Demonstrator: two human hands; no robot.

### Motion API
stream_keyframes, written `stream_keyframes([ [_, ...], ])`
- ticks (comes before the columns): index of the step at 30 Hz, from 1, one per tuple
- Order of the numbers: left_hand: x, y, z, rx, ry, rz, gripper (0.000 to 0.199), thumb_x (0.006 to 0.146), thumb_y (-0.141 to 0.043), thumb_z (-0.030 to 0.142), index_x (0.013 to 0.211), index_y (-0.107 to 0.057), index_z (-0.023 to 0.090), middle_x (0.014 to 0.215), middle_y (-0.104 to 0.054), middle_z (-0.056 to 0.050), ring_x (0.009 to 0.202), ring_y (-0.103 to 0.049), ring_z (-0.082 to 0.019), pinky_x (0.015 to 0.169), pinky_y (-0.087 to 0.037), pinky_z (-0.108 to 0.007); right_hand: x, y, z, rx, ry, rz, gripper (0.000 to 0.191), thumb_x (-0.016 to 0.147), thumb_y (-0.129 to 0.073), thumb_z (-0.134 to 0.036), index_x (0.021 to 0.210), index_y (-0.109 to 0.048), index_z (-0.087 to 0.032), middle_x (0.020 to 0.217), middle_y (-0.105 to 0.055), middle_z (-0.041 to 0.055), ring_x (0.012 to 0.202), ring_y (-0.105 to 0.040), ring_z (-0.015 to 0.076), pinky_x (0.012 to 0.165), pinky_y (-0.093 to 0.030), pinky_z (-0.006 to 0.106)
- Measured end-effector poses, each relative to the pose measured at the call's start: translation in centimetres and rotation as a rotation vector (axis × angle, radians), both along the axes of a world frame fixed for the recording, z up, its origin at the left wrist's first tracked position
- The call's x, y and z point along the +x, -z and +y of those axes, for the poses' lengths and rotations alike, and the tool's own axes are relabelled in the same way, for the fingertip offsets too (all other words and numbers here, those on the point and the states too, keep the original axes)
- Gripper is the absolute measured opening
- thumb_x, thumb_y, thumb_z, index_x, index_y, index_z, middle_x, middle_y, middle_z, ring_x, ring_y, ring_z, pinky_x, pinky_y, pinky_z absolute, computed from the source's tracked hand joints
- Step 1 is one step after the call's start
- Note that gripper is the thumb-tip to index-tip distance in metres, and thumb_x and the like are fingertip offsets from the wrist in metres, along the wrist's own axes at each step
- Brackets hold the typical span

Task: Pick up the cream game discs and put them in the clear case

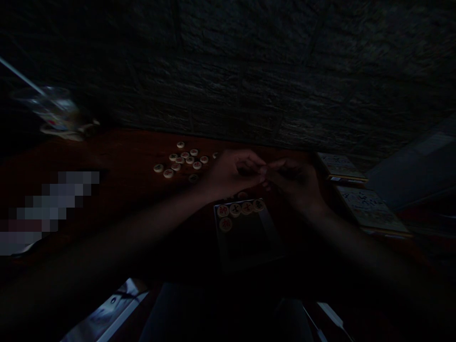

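My left hand point(231, 173) and my right hand point(297, 183) meet above the table, thumbs and fingertips pinched together. Whatever is between the fingertips is too dark and small to make out. Just below them lies a shallow open box point(245, 240). Along its far edge runs a row of round Chinese chess pieces point(235, 209), with one red-marked piece point(225, 224) under the row at the left. Loose chess pieces point(190, 160) are scattered on the table left of my left hand. A few more sit partly hidden beneath and behind that hand.
The wooden table point(131, 147) runs up to a dark stone wall point(221, 85). At the far left stands a clear plastic cup point(57, 111) with a straw. Two flat boxes point(370, 209) lie at the right. A blurred-out flat item point(46, 213) is on the left.
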State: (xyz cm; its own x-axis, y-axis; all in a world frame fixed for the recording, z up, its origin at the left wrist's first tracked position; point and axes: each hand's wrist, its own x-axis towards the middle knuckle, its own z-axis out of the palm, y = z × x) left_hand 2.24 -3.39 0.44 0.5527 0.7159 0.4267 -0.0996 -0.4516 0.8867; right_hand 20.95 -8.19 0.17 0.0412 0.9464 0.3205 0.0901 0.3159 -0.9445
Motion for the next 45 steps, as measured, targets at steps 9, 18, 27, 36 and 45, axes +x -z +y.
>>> stream_keyframes([
  [9, 0.0, 0.5, 0.3, -0.127, 0.007, -0.078, 0.02, 0.083, -0.086, 0.022, 0.098, -0.077, 0.013, 0.09, -0.082, -0.009, 0.081, -0.079, -0.017, 0.076, -0.062, -0.028, 0.0, -0.1, 0.0, 0.065, 0.006, -0.04, 0.031, 0.075, -0.094, -0.05, 0.082, -0.082, -0.022, 0.073, -0.08, 0.003, 0.062, -0.073, 0.0161, 0.06, -0.062, 0.028],
  [18, 0.0, 0.3, 0.4, -0.354, 0.006, -0.19, 0.029, 0.078, -0.091, 0.033, 0.095, -0.079, 0.013, 0.089, -0.082, -0.009, 0.082, -0.081, -0.021, 0.08, -0.068, -0.037, 0.2, 0.0, 0.0, 0.067, -0.02, -0.05, 0.029, 0.072, -0.096, -0.043, 0.09, -0.084, -0.024, 0.082, -0.083, 0.0035, 0.071, -0.077, 0.0195, 0.068, -0.064, 0.033],
  [27, -0.1, 0.4, 0.7, -0.395, 0.009, -0.186, 0.029, 0.083, -0.088, 0.034, 0.1, -0.079, 0.012, 0.094, -0.082, -0.01, 0.085, -0.081, -0.022, 0.084, -0.068, -0.041, 0.3, 0.3, 0.0, 0.086, -0.061, 0.004, 0.03, 0.069, -0.098, -0.035, 0.094, -0.084, -0.026, 0.091, -0.085, 0.0029, 0.082, -0.08, 0.0205, 0.078, -0.066, 0.035],
  [36, -0.1, 0.4, 0.9, -0.412, 0.043, -0.205, 0.028, 0.083, -0.089, 0.033, 0.101, -0.079, 0.014, 0.098, -0.083, -0.01, 0.089, -0.081, -0.022, 0.087, -0.068, -0.041, 0.0, 0.0, -0.4, 0.187, 0.063, -0.127, 0.031, 0.074, -0.095, -0.039, 0.099, -0.083, -0.025, 0.091, -0.084, 0.0029, 0.084, -0.079, 0.0216, 0.079, -0.066, 0.037],
  [45, -0.2, 0.5, 1.2, -0.461, 0.103, -0.239, 0.028, 0.08, -0.091, 0.028, 0.101, -0.08, 0.014, 0.1, -0.083, -0.01, 0.091, -0.081, -0.022, 0.089, -0.066, -0.041, 0.5, 0.0, -0.9, 0.287, 0.175, -0.371, 0.02, 0.086, -0.086, -0.034, 0.105, -0.083, -0.027, 0.096, -0.083, 0.0034, 0.081, -0.077, 0.0219, 0.075, -0.064, 0.037],
])
